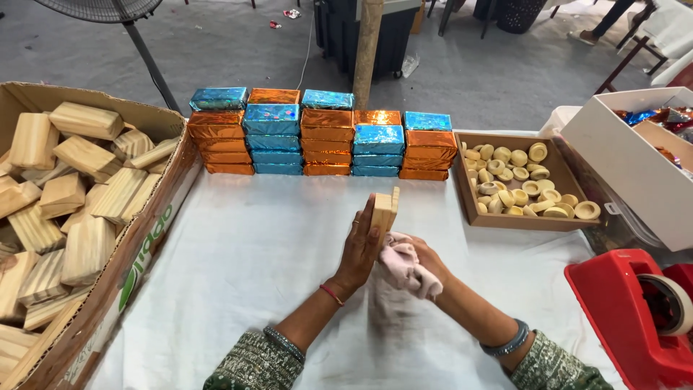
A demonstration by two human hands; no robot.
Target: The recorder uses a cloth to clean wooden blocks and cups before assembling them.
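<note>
My left hand (359, 249) holds a pale wooden block (385, 207) upright on its edge over the white-covered table (253, 274). My right hand (426, 258) presses a crumpled pink cloth (401, 266) against the lower side of that block. Both hands meet at the middle of the table, in front of the stacks of foil-wrapped blocks (321, 133).
A cardboard box (155, 231) full of bare wooden blocks (79, 195) fills the left. Orange and blue foil-wrapped blocks stand stacked at the back. A shallow tray (469, 209) of round wooden cups sits right, beside a white box (628, 170) and a red tape dispenser (628, 318).
</note>
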